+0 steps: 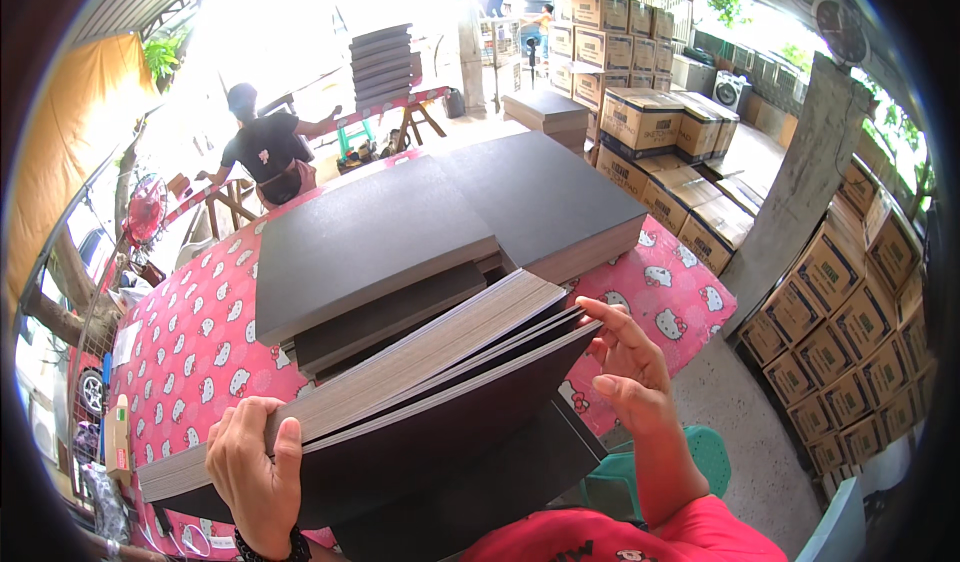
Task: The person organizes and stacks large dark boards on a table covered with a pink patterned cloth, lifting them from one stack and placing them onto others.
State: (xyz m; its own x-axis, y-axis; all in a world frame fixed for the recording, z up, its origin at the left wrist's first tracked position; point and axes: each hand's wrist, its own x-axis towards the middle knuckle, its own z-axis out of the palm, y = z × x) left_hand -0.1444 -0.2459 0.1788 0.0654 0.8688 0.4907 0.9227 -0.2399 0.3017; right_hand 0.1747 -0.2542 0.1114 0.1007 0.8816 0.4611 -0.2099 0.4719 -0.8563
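A thick bundle of black boards [440, 422] with grey-brown edges leans in front of me, its long edge facing up. My left hand [255, 462] grips the bundle near its left end, thumb on the near side and fingers over the top edge. At the right end, the near boards fan apart and bow away from the thicker part behind. My right hand [635, 372] touches the corner of these near boards with its fingertips. Its thumb stands apart from the fingers.
Stacks of black boards [390, 217] lie on a table with a pink patterned cover [200, 362]. A green stool [705, 457] stands at the right. Cardboard boxes [830, 292] are piled beyond a concrete post [800, 202]. Another person [270, 147] works at the far left.
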